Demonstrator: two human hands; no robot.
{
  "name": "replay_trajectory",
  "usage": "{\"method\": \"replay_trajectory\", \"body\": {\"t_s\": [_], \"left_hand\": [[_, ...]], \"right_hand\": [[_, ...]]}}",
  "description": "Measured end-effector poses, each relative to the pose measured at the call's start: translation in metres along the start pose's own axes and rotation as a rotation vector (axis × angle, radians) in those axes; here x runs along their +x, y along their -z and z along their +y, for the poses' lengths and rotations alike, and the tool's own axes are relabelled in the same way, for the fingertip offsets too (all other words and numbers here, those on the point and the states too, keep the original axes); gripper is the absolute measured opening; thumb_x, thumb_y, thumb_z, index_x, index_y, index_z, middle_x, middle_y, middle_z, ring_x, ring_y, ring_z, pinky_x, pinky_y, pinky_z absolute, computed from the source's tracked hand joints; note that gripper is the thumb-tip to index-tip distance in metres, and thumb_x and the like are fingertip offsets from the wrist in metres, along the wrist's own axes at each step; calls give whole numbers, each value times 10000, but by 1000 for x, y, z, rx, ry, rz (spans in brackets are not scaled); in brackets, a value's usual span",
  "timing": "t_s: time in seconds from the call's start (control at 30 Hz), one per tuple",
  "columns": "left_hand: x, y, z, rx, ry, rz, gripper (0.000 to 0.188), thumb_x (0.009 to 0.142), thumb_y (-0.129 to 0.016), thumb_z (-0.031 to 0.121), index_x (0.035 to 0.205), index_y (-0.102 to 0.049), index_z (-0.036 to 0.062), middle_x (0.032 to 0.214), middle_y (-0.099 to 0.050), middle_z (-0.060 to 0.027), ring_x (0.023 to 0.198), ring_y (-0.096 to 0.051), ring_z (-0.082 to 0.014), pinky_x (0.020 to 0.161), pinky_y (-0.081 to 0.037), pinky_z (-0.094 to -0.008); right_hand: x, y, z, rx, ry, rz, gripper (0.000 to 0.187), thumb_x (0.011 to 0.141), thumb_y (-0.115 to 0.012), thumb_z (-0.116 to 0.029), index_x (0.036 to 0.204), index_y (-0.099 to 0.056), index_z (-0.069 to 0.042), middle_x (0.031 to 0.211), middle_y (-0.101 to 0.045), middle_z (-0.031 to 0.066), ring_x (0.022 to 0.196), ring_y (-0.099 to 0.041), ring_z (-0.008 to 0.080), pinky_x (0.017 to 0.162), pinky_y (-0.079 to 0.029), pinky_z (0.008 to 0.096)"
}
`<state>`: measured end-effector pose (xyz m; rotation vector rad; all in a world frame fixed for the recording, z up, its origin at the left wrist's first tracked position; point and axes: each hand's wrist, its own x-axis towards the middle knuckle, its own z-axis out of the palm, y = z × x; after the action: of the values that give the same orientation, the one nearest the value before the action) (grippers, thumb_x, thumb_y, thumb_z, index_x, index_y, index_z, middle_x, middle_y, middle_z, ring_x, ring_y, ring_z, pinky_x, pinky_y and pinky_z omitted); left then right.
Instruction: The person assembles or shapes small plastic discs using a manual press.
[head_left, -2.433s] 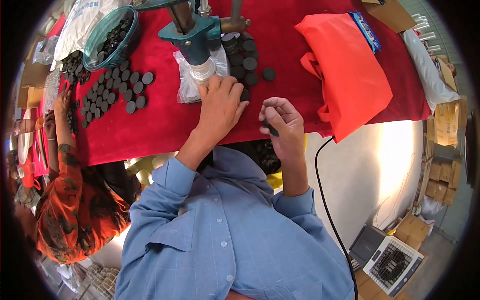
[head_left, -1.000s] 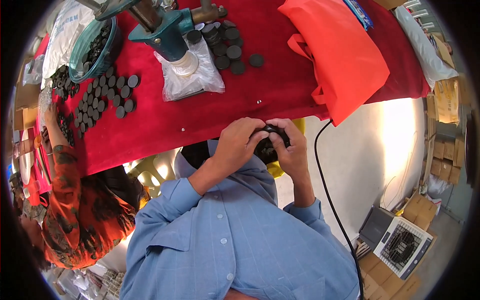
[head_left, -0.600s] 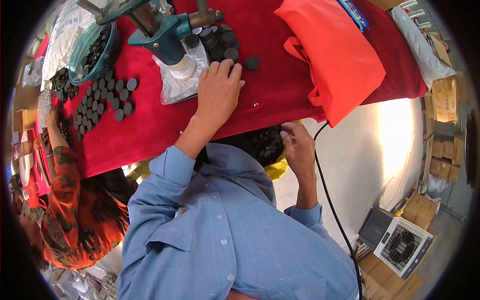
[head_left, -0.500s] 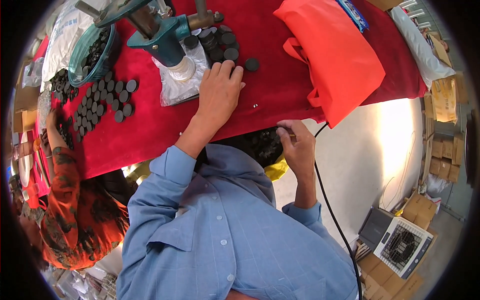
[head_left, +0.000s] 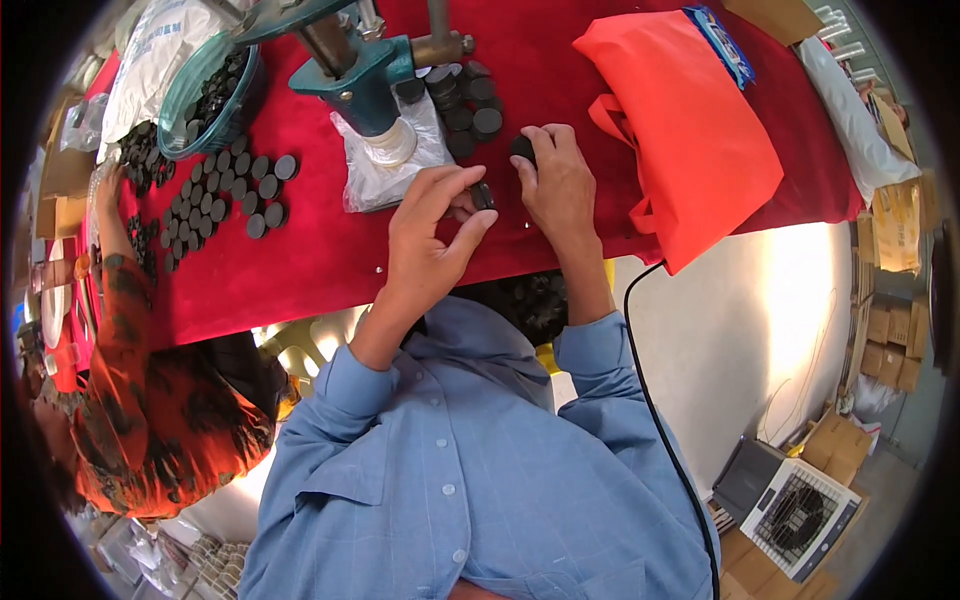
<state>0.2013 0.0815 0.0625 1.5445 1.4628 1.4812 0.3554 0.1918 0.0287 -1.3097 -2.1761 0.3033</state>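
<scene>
My left hand pinches a black disc between thumb and fingers, the disc turned nearly edge-on. Beside it, my right hand has thumb and fingers closed at another black disc, partly covered by the fingers. Beyond my hands stands a green metal press. Its pale round lower end is over a plate wrapped in clear plastic. A small pile of black discs lies right of the press.
More black discs lie spread on the red cloth, near a teal basket of dark pieces. A red bag lies at right, with a black cable hanging near it. Another person's arm reaches in at left.
My left hand has drawn back from the disc pile and now holds a disc. My right hand has risen from below the table edge to the single disc. The view has shifted slightly.
</scene>
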Motion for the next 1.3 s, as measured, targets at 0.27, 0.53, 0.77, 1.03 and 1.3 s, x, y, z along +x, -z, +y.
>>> {"method": "replay_trajectory", "body": {"t_s": [0.27,0.53,0.77,1.03,1.3], "left_hand": [[-10,18,8,-198,-44,137,470,773,-797,-74,1217,-669,10,1205,-586,-115,912,-652,-147,754,-576,-260],[-12,22,7,-92,-115,102,430,770,-788,-98,1175,-692,8,1151,-635,-117,876,-666,-146,731,-573,-256],[-14,33,17,71,-267,89,404,792,-758,-99,1178,-711,10,1132,-667,-130,931,-685,-184,764,-575,-274],[-14,45,46,-13,-254,28,403,765,-785,-39,1160,-704,-34,1103,-680,-185,947,-688,-270,749,-583,-319],[-16,50,52,-52,-280,40,395,744,-822,15,1114,-698,-48,1075,-681,-182,912,-686,-261,722,-587,-317]], "right_hand": [[-28,40,-45,1259,-295,-243,384,965,-663,-145,1304,-584,18,1008,-640,57,858,-604,123,749,-480,247],[-45,38,-72,1342,-176,-211,371,1003,-622,-144,1329,-575,28,1219,-587,86,1018,-587,128,860,-499,268],[-48,51,-82,857,19,-56,442,847,-716,-51,1272,-619,19,1167,-599,140,1051,-633,253,833,-536,310],[-50,59,-88,862,239,182,426,759,-729,27,1177,-652,2,1134,-693,175,1000,-693,324,851,-566,375],[-49,68,-88,859,303,73,377,851,-729,3,1206,-618,64,1140,-670,243,1058,-680,329,905,-573,386]]}}
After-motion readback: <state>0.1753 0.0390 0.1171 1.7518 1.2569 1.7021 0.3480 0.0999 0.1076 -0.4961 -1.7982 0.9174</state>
